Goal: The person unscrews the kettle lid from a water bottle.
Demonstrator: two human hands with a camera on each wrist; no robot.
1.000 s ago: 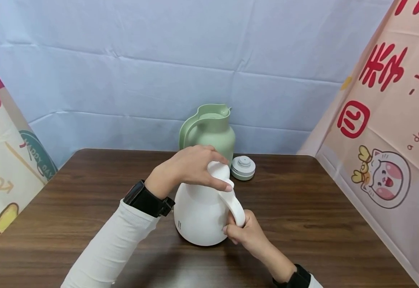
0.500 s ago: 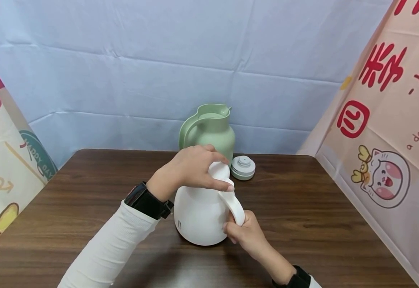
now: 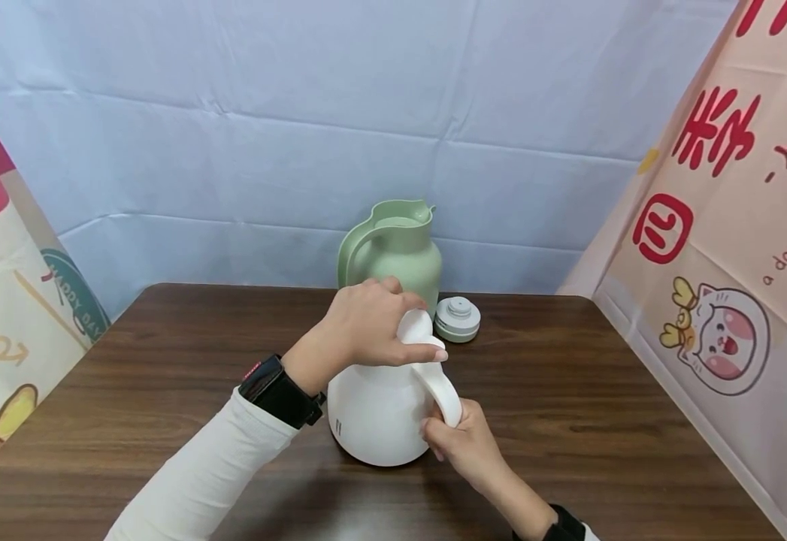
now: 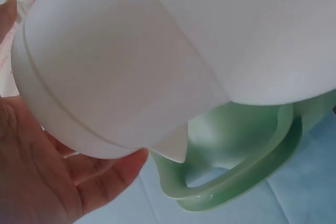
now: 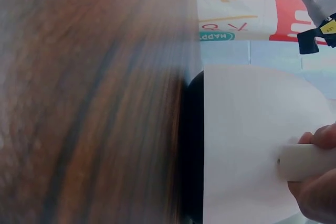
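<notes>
A white vacuum jug (image 3: 374, 421) stands upright on the table in the head view. My left hand (image 3: 374, 323) reaches over its top and grips the white lid (image 3: 415, 326), thumb toward the handle side. The left wrist view shows the fingers (image 4: 113, 182) curled round the lid's edge, beside the pointed spout. Low on the jug's handle (image 3: 442, 391), my right hand (image 3: 472, 445) holds on, thumb against it. In the right wrist view that handle (image 5: 304, 162) sits between thumb and fingers. Part of the lid is hidden under my left hand.
Behind the white jug stands a green jug (image 3: 403, 259) with its top uncovered. A round whitish-grey stopper (image 3: 457, 319) lies to its right on the brown wooden table (image 3: 569, 421). A pale blue cloth backs the table, with printed cloths at both sides.
My left hand has turned slightly to the right on the lid. The right hand stays on the handle and the jug keeps its place. The head view has tipped up a little.
</notes>
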